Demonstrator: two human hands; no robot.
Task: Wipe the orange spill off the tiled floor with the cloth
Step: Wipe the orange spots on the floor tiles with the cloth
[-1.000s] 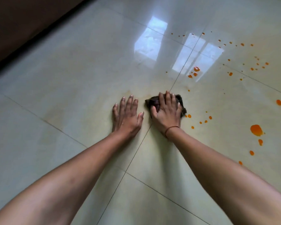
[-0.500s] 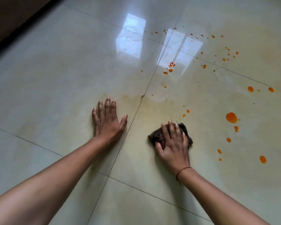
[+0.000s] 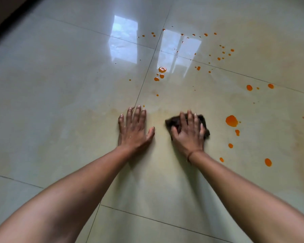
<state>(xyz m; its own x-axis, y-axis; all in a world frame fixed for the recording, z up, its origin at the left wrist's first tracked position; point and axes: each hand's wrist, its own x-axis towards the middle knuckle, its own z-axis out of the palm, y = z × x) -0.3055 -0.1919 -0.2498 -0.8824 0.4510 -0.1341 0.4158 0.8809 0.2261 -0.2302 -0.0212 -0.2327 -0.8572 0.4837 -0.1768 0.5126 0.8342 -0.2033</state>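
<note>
A dark border (image 3: 5,14) cuts the floor's far-left corner. From it, plain glossy tiles of the floor (image 3: 60,85) stretch toward the hands. The left hand (image 3: 133,130) lies flat and released, its straight fingers over a grout line (image 3: 144,81). Just beside it, the right hand (image 3: 189,135) presses the dark cloth (image 3: 172,122) down with spread fingers, slightly blurred. The orange spill (image 3: 231,121) dots the tiles to the right of the cloth, near but apart, and scatters toward the far edge.
</note>
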